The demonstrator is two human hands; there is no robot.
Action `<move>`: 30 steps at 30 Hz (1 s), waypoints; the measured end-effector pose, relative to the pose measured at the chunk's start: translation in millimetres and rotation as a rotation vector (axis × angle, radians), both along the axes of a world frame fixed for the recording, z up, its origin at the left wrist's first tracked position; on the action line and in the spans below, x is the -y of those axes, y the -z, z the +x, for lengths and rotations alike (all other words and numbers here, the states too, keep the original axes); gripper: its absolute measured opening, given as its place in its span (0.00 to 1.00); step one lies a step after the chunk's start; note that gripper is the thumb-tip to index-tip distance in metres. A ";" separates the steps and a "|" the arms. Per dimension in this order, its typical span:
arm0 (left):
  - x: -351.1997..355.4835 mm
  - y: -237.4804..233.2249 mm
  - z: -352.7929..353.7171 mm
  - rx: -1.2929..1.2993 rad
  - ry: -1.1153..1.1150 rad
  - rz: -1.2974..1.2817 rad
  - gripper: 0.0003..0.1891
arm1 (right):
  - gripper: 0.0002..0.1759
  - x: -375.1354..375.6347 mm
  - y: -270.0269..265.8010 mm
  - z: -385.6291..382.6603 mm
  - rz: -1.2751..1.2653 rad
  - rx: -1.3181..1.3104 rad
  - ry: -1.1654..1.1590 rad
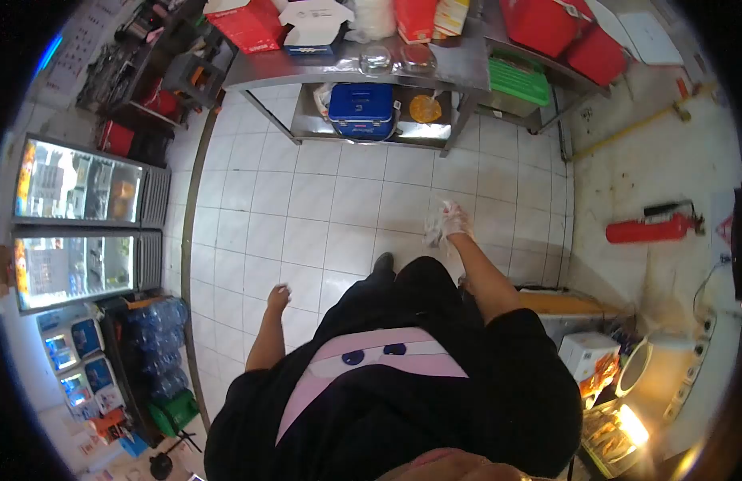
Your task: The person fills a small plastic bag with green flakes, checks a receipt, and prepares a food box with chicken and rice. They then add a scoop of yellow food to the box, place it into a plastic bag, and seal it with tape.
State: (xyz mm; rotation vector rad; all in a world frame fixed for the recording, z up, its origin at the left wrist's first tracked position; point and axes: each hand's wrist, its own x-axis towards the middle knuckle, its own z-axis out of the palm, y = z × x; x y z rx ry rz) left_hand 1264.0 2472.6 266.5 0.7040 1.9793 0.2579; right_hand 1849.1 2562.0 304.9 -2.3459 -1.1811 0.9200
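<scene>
My left hand (280, 297) hangs bare at my left side above the tiled floor. Its fingers are loosely curled, and nothing shows in them. Farther forward, my right hand (453, 220) wears a thin see-through plastic glove. Whitish crumpled plastic (433, 232) shows against its fingers; whether it is a loose part of the glove or a separate piece is too blurred to tell. Neither hand touches the furniture.
Ahead stands a metal table (307, 70) with food boxes (247, 24) on top and a blue cooler (361, 111) on its lower shelf. Glass-door fridges (82, 184) and water bottles (159, 345) line the left. A lit food warmer (615, 437) stands at right, below a fire extinguisher (647, 230).
</scene>
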 end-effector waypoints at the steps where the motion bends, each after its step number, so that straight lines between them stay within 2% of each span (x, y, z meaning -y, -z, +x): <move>1: 6.9 -6.5 -7.0 -0.052 0.009 -0.088 0.15 | 0.14 -27.6 16.9 11.6 -0.004 0.013 0.033; 3: 55.7 -16.5 -34.7 -0.149 0.021 -0.269 0.17 | 0.15 -84.6 67.6 42.3 -0.011 0.040 0.090; 5: 96.2 -31.6 -18.9 -0.124 -0.167 -0.252 0.21 | 0.14 -151.6 73.1 48.2 -0.080 0.168 0.273; 6: 111.6 -38.1 -6.6 -0.100 -0.191 -0.259 0.21 | 0.13 -181.0 76.1 51.5 -0.115 0.235 0.360; 8: 140.1 -51.4 23.9 -0.059 -0.237 -0.276 0.23 | 0.15 -235.4 70.5 63.0 -0.150 0.190 0.259; 11: 164.8 -62.7 95.5 0.132 -0.561 -0.213 0.21 | 0.19 -309.6 67.7 68.8 -0.053 0.092 0.148; 13: 191.5 -49.5 138.2 0.287 -0.583 -0.154 0.20 | 0.20 -330.6 55.3 58.7 -0.048 0.057 0.069; 14: 201.9 -47.5 158.6 0.281 -0.356 -0.145 0.21 | 0.21 -343.0 28.6 46.9 -0.083 0.063 0.015; 15: 188.9 -64.3 187.5 0.290 -0.361 -0.221 0.22 | 0.21 -355.1 12.6 35.9 -0.114 0.072 -0.039; 16: 176.5 -80.9 217.8 0.298 -0.365 -0.298 0.23 | 0.21 -364.2 27.2 30.2 -0.146 0.160 -0.251; 18: 177.0 -86.9 255.5 0.274 -0.508 -0.290 0.23 | 0.22 -370.5 94.4 27.2 -0.212 0.345 -0.706; 19: 183.6 -86.9 277.7 0.263 -0.606 -0.268 0.24 | 0.23 -366.2 102.0 18.9 -0.246 0.348 -0.899; 20: 193.8 -81.4 290.9 0.274 -0.707 -0.219 0.23 | 0.25 -358.8 107.6 3.8 -0.258 0.354 -1.117; 21: 222.8 -57.4 306.0 0.291 -0.791 -0.033 0.22 | 0.26 -338.1 130.6 -6.2 -0.093 0.336 -1.155; 22: 236.8 -45.2 327.3 0.304 -0.971 0.030 0.21 | 0.27 -321.4 120.6 -30.1 -0.165 0.327 -1.276; 23: 247.9 -36.7 349.2 0.242 -1.015 0.093 0.21 | 0.27 -314.8 143.5 -53.4 -0.319 0.314 -1.371; 24: 253.0 -37.0 369.5 0.214 -1.119 0.171 0.21 | 0.26 -295.9 113.8 -86.1 -0.287 0.253 -1.570; 25: 260.1 -32.8 389.7 0.154 -1.194 0.280 0.21 | 0.25 -286.1 133.0 -123.0 -0.299 0.382 -1.801; 26: 272.9 -23.5 410.0 0.151 -1.260 0.251 0.21 | 0.26 -256.0 98.2 -164.0 -0.332 0.532 -1.965; 27: 285.3 -22.0 441.5 0.131 -1.280 0.254 0.21 | 0.25 -239.1 127.0 -194.5 -0.315 0.748 -2.233; 29: 313.1 -20.6 487.5 0.071 -1.321 0.187 0.20 | 0.21 -189.2 152.1 -259.9 -0.257 0.788 -2.479; 30: 331.5 -30.0 503.0 -0.036 -1.371 0.216 0.20 | 0.21 -142.1 132.7 -304.2 -0.258 0.840 -2.562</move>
